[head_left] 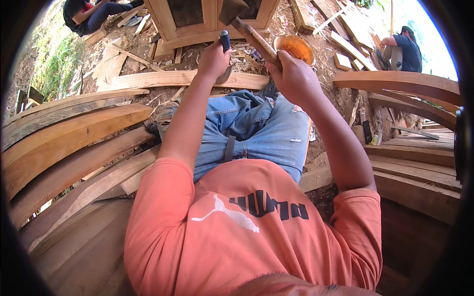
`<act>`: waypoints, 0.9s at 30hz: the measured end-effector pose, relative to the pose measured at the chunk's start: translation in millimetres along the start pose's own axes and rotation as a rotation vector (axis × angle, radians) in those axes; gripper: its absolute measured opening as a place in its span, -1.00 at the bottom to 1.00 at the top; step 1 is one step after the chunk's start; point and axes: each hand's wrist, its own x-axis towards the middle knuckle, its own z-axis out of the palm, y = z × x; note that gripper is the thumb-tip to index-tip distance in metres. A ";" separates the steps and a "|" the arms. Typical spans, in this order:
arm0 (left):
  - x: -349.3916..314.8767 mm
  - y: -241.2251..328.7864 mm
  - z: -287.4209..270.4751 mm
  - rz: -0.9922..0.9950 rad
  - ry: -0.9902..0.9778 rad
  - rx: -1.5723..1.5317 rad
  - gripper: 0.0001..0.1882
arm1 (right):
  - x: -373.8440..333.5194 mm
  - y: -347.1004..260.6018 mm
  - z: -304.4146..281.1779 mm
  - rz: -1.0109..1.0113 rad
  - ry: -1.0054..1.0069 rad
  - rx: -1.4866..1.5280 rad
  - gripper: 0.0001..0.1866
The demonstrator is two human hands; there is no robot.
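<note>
My left hand [214, 60] is closed round the dark handle of a chisel [225, 42], its capped end sticking up out of the fist. The metal blade shows below the hand, slanting down by the near edge of a long wooden board [148, 79]. Whether the blade touches the wood I cannot tell. My right hand [295, 76] grips the wooden handle of a hammer [254, 39]. The hammer's heavy head is raised beyond the chisel, apart from it, in front of a wooden panelled piece [190, 32]. The board lies crosswise beyond my jeans-clad legs.
Stacked planks [74, 128] flank me on the left, and more timber [414, 167] is piled at the right. A rounded orange-brown object [295, 48] sits past my right hand. Wood scraps and shavings litter the ground. Two people sit farther off, at the upper left and upper right.
</note>
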 end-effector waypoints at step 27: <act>-1.7 4.1 -0.8 -0.026 -0.063 0.045 -0.59 | 10.7 -11.5 -5.8 -0.034 0.108 0.065 -0.63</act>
